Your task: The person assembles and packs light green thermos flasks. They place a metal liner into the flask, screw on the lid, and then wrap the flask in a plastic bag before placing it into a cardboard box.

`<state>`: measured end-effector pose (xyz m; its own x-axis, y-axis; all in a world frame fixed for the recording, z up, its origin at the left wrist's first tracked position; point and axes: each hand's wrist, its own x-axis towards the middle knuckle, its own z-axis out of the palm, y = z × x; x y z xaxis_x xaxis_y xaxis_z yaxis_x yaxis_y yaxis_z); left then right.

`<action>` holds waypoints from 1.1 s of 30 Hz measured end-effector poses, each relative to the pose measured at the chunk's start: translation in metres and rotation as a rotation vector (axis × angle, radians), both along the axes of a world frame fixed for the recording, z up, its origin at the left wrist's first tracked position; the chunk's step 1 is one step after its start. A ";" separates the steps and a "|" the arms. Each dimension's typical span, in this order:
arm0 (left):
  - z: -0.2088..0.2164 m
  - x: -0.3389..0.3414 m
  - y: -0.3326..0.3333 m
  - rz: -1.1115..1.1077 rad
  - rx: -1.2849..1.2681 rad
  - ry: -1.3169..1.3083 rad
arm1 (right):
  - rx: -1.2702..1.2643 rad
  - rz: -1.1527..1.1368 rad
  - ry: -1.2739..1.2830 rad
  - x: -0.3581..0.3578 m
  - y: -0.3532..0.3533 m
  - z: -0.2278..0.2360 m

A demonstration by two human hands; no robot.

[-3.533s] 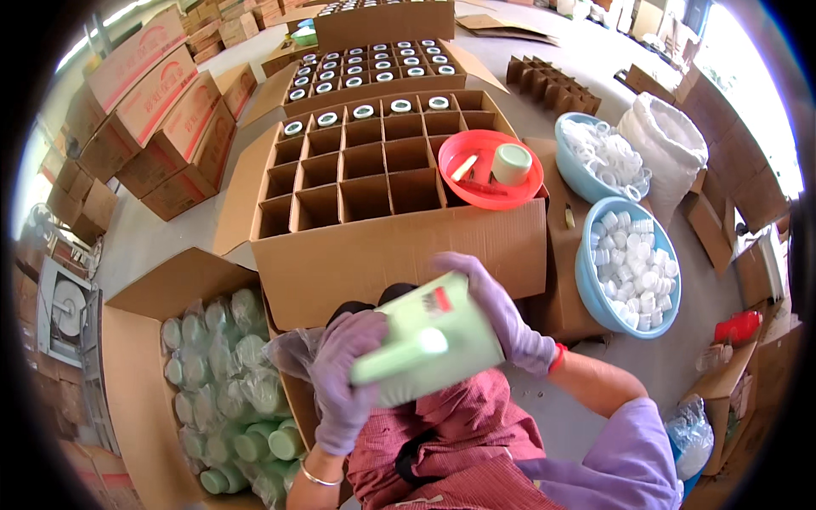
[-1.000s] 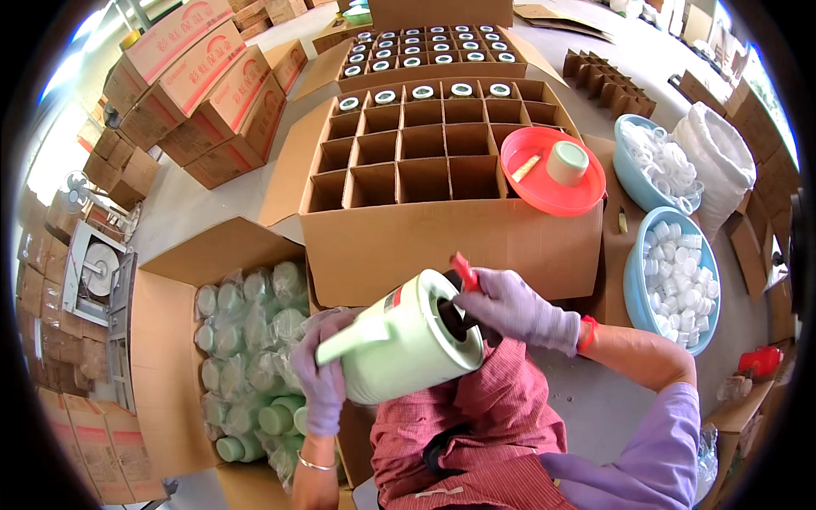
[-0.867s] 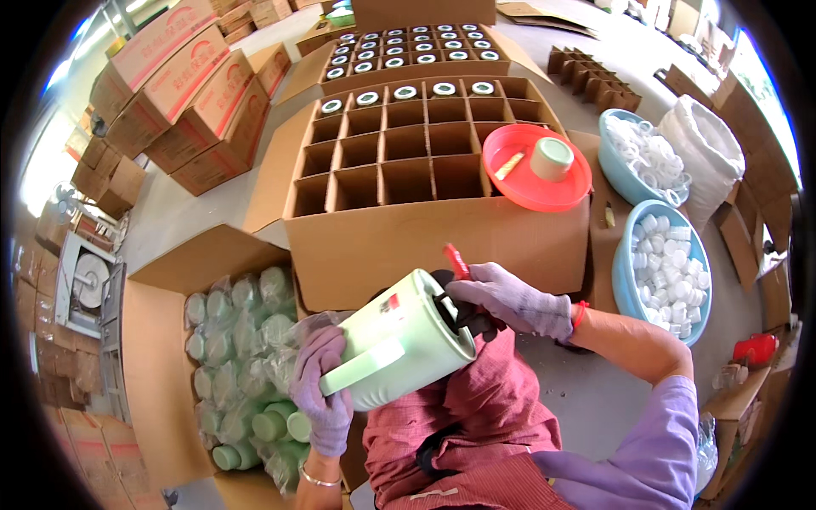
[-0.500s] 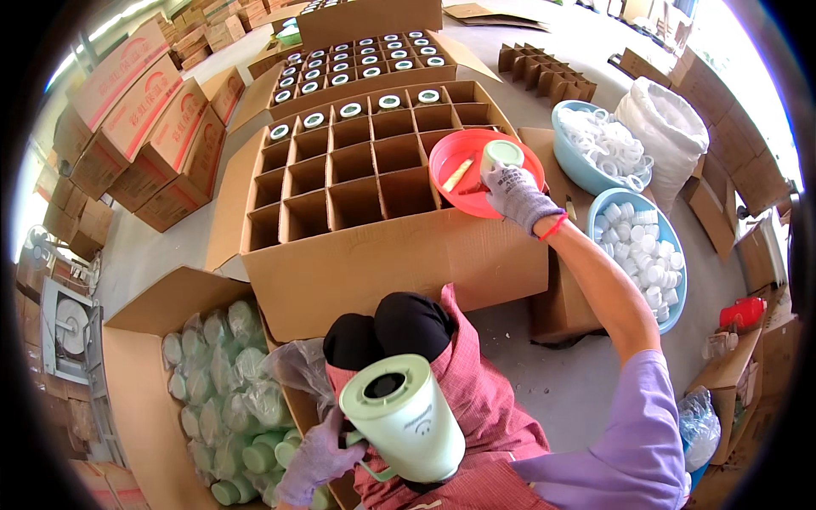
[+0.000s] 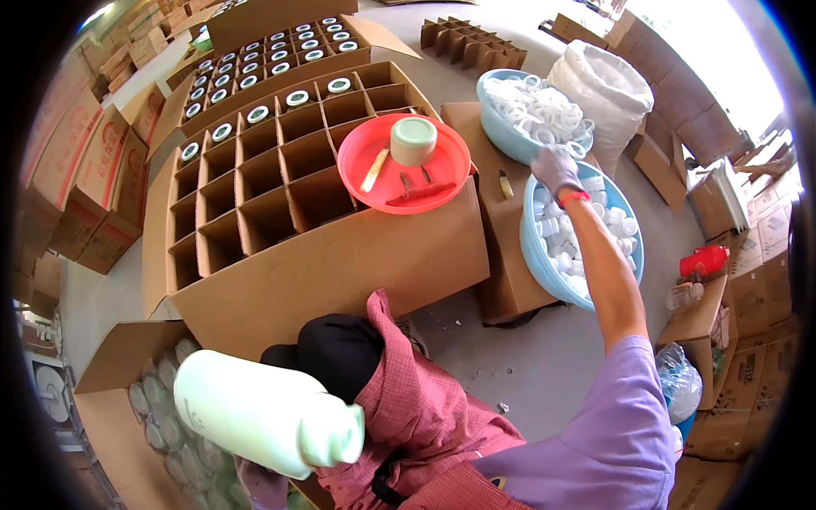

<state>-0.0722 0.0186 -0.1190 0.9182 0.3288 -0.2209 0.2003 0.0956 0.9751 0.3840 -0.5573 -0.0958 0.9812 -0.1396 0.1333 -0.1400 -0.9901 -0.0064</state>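
A pale green jug (image 5: pixel 246 412) lies tilted over my lap, its narrow neck pointing right. Underneath, my left hand (image 5: pixel 265 483) in a grey glove holds it, mostly hidden by the jug. My right hand (image 5: pixel 557 168), also gloved, is at the near rim of the blue basin of white rings (image 5: pixel 531 115), beside one white ring (image 5: pixel 575 150). Its fingers look bent together; what is in them is hidden. Just below that hand is a blue basin of small white caps (image 5: pixel 586 234). A green lid (image 5: pixel 414 140) sits in the red basin (image 5: pixel 353 183).
The red basin also holds red-handled pliers (image 5: pixel 421 192) and a yellow strip (image 5: pixel 374 170). It rests on a divided carton (image 5: pixel 340 263) with jugs along its back row. Left of my lap stands a carton of bagged green jugs (image 5: pixel 127 357). A white sack (image 5: pixel 603 93) stands behind the basins.
My right hand has let go of the green lid in the red basin and moved right to the rings. My left hand has tipped the upright jug onto its side. The view has shifted right.
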 end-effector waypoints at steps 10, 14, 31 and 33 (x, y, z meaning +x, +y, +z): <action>-0.026 0.036 -0.021 0.230 -0.855 -0.106 | -0.052 0.090 0.210 -0.093 -0.060 -0.113; -0.016 0.041 -0.039 0.205 -0.715 -0.149 | -0.214 0.029 0.251 -0.121 -0.079 -0.119; 0.012 0.056 -0.075 0.052 -0.682 -0.436 | 0.872 0.951 -0.304 -0.253 0.284 0.075; 0.013 0.056 -0.075 0.137 -0.309 -0.370 | 0.968 0.884 -0.241 -0.250 0.293 0.067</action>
